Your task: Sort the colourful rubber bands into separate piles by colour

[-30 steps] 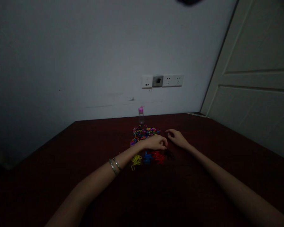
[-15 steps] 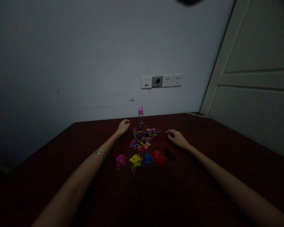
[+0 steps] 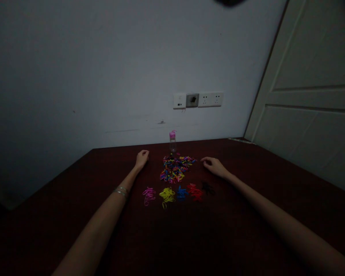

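My left hand rests on the table left of a mixed heap of small coloured elastic bands. Its fingers are curled in, and whatever they hold, if anything, is hidden. On the heap's other side lies my right hand, open, index finger reaching toward the bands and thumb apart, with nothing visible in it. Nearer to me is a row of sorted piles: pink bands, yellow bands, blue bands, red bands and black bands. Neither hand touches a pile.
A clear bottle with a pink lid stands upright behind the heap. The dark red table meets a pale wall with sockets. A panelled door stands to the right, and a flat strip lies near the back corner.
My left hand has drawn away from the heap to the left, and its fingers have curled in. My right hand stays nearly where it was. The view has shifted slightly.
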`<state>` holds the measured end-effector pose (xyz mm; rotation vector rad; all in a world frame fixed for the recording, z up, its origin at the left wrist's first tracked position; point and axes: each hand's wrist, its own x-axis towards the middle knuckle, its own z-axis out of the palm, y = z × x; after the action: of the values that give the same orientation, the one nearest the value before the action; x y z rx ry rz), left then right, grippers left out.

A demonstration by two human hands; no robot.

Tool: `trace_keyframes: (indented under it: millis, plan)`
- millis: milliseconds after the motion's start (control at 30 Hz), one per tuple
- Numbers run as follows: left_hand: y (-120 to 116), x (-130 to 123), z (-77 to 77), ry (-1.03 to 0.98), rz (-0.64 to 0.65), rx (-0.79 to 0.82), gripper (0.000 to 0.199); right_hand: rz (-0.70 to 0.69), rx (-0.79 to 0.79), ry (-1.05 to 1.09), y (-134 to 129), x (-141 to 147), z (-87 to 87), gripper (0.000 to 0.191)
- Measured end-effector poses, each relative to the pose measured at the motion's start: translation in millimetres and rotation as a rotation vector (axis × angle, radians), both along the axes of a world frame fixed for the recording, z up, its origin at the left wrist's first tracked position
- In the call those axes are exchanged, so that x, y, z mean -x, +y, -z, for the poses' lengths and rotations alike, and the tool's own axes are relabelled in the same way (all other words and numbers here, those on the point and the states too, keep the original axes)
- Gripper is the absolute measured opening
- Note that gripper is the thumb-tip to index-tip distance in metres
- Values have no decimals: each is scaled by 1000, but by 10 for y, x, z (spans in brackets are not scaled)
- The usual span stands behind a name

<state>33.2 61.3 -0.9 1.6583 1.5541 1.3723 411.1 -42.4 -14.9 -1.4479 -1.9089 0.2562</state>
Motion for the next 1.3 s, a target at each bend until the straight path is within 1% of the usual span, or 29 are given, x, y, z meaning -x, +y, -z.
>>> trace_keyframes:
  millis: [167, 300, 500, 600, 1033, 1167, 1300]
  plan:
    - [4, 31, 18, -38, -22, 14, 30, -74, 21, -47, 173, 30, -29, 25]
    - [-11, 25, 10, -36, -15, 10, 30, -75, 55, -130, 268, 52, -70, 26]
    - [-27, 16, 2, -23, -3, 19, 28, -80, 57, -267, 280, 97, -135, 24]
    - [-29, 12, 8, -18, 15, 18, 28, -55, 55, -304, 259, 121, -146, 22]
    - [-52, -5, 4, 13, 49, 5, 26, 16, 20, -208, 132, 152, -74, 19]
    - [-54, -8, 14, 17, 53, -3, 26, -9, 22, -173, 74, 163, -78, 20]
    - [-96, -29, -13, 36, 60, 13, 25, -81, 15, -73, -16, 159, -64, 22]
